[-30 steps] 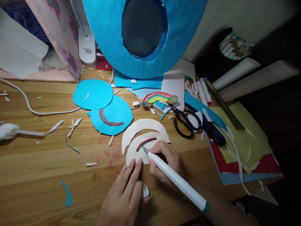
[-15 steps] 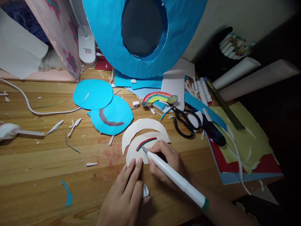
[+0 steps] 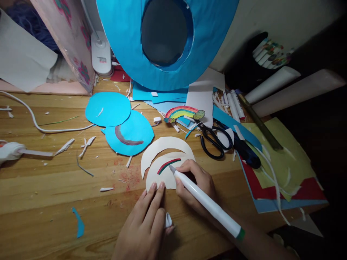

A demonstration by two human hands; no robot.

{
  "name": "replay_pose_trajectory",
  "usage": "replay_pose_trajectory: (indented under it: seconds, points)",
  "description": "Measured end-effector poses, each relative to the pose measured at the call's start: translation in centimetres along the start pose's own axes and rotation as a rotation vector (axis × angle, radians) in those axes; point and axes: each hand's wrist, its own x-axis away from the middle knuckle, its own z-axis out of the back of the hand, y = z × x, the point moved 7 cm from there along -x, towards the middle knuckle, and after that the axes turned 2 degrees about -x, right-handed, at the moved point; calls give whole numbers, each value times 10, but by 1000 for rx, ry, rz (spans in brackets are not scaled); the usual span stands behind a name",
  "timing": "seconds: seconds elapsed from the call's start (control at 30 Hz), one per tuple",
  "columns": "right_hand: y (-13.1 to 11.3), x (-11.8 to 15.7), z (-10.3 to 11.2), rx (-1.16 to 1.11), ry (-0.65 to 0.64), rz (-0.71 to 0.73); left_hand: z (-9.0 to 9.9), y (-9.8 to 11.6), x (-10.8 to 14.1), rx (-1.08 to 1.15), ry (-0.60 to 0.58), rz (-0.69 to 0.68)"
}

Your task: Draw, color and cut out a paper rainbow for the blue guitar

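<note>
While gripping a thick white marker (image 3: 208, 204) like a pen in the right hand (image 3: 195, 184), rests the straight fingertips of the left hand (image 3: 143, 224) on the lower edge of a cream paper piece (image 3: 162, 177), flat on the wooden surface (image 3: 48, 202). Aims the marker's grey tip up and to the left, right at the lower side of a curved red-and-green line (image 3: 168, 165) on that paper; cannot tell whether touching or just above it. Slants the marker's long axis from that tip, near the middle of the view, down to a green end at lower right, above the forearm. Closes the right thumb and fingers firmly around the barrel, close to the tip. On the left, stretches several fingers forward side by side, and curls index finger and thumb about a small white cap (image 3: 168, 219), partly hidden. Holds both hands near each other but apart.

Just beyond the cream paper, a cream arch strip (image 3: 164, 144). Farther off, to the left, two overlapping blue ovals (image 3: 107, 108), the nearer one bearing a grey curved stroke. To the right, black-handled scissors (image 3: 214, 141) beside a paper rainbow (image 3: 183, 112). At the back, upright, a large blue ring shape (image 3: 121, 43) around a dark round centre.
</note>
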Motion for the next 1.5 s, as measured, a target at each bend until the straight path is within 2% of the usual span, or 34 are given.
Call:
replay_pose_trajectory:
  seconds: [0.17,0.3,0.53,0.67,0.83,1.07,1.3,1.5]
  points:
    - [8,3,6,-35,46,-117,2,0,1,-31,-5,-3]
    - [13,5,8,-32,48,-150,3,1,-1,-31,-10,-9]
    - [9,3,6,-7,23,-108,-1,2,0,-16,-9,-2]
    - [2,1,1,13,-23,-8,1,1,-2,-31,13,-4]
    - [-6,0,-2,-3,-5,70,2,1,-2,-38,27,-9]
    - [-15,-1,-8,-18,-90,145,2,0,0,-37,6,-2]
    - [-19,0,-14,-71,-165,189,2,0,-1,-38,7,-8]
    - [-22,0,-14,-84,-171,219,5,0,-1,-9,1,10]
